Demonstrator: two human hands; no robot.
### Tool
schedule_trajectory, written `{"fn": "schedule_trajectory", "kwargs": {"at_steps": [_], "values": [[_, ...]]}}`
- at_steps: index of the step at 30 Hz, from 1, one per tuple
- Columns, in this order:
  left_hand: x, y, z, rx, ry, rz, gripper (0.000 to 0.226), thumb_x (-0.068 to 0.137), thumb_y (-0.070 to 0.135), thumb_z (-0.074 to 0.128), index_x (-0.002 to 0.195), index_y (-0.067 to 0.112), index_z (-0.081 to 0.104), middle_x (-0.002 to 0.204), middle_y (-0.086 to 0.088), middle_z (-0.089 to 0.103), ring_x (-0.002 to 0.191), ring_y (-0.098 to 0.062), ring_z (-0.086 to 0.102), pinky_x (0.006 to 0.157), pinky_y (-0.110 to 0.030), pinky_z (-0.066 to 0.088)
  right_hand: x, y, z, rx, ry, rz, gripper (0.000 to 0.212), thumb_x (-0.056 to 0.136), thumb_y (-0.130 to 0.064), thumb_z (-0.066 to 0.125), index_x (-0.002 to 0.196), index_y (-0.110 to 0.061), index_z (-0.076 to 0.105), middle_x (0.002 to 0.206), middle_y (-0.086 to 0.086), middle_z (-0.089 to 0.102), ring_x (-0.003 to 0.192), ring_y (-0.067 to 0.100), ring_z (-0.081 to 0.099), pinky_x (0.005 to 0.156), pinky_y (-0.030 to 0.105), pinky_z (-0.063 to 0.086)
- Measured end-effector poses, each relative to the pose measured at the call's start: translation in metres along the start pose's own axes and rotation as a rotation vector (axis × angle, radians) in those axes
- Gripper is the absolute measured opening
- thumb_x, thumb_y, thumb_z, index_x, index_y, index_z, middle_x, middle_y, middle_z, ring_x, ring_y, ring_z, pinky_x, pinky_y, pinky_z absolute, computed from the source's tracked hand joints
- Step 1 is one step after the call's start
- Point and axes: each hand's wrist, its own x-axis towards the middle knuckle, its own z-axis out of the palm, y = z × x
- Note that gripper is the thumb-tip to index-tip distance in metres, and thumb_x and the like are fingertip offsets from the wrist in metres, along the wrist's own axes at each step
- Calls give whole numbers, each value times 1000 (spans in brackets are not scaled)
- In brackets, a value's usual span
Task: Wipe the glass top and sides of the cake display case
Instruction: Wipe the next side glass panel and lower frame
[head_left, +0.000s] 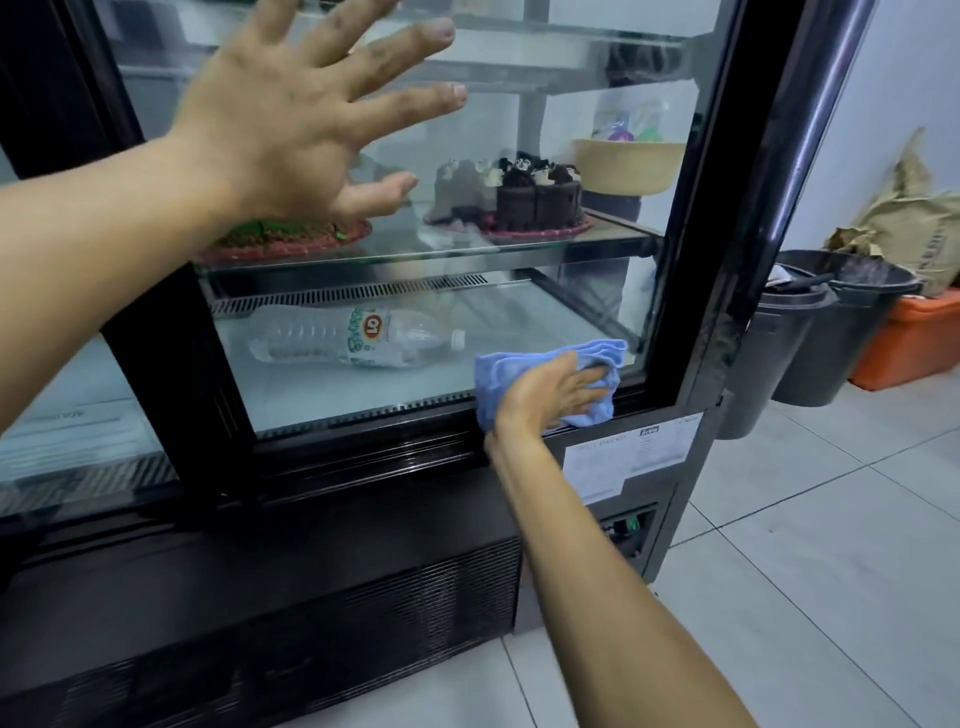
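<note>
Cake display case (691, 218) stands on a pale tiled floor (831, 571), black-framed, its glass side panel (519, 322) facing the camera. Right hand (550, 395) is low on that panel, at the bottom right corner, pressing a folded blue cloth (597, 358) flat against the glass and the lower frame edge. Its fingers (582, 376) lie close together over the cloth, tips curled into its folds. Left hand (291, 109) is raised at upper left in front of the glass, palm toward the panel, fingers spread wide and holding nothing; whether it touches the glass cannot be told.

Inside the case, a dark chocolate cake (537, 195) sits on a red board on the middle glass shelf (441, 249). A second, flatter cake with green topping (291, 234) lies to its left, partly hidden by the left wrist. A clear plastic bottle (358, 338) lies on its side on the case floor, cap pointing right, near the cloth but apart from it.

Below the panel, a white label (628, 457) is fixed to the black base. Beside the case on the right stand dark grey bins (831, 338) and an orange tub (914, 343)
</note>
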Motion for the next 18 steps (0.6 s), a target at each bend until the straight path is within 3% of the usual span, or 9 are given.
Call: {"fn": "schedule_trajectory", "kwargs": {"at_steps": [6, 11, 13, 15, 18], "values": [[0, 2, -1, 37, -23, -20, 72, 103, 66, 21, 167, 34, 9, 175, 5, -7, 161, -28, -8, 124, -67, 7, 56, -26, -27, -46, 166, -47, 58, 111, -33, 22, 165, -20, 4, 173, 4, -4, 158, 20, -2, 124, 48, 8], [2, 2, 0, 90, 13, 5, 72, 105, 63, 23, 168, 31, 8, 176, -2, -4, 161, -33, -6, 125, -68, 6, 61, -31, -19, -162, 166, -42, 66, 110, -48, 18, 164, -20, -5, 172, 7, -11, 158, 25, -10, 126, 48, 0], [2, 0, 2, 95, 48, 37, 71, 106, 59, 27, 168, 27, 14, 176, -4, 1, 161, -32, -4, 126, -65, 7, 45, -30, -8, -260, 104, -342, 66, 110, -47, 18, 164, -15, -2, 171, 12, -11, 158, 29, -12, 126, 54, -3], [1, 1, 5, 102, 68, 115, 69, 107, 56, 29, 167, 25, 18, 176, -5, 4, 161, -33, 0, 127, -63, 11, 25, -40, 6, -396, -12, -778, 66, 108, -44, 16, 163, -11, 7, 170, 19, -4, 158, 37, -7, 125, 59, -4], [0, 0, 7, 93, 81, 183, 67, 107, 56, 30, 167, 26, 22, 174, -6, 13, 161, -31, 5, 127, -61, 13, 11, -64, 27, -566, -214, -1298, 61, 105, -39, 22, 162, -18, 17, 170, 12, 5, 158, 38, 2, 125, 60, -4]]}}
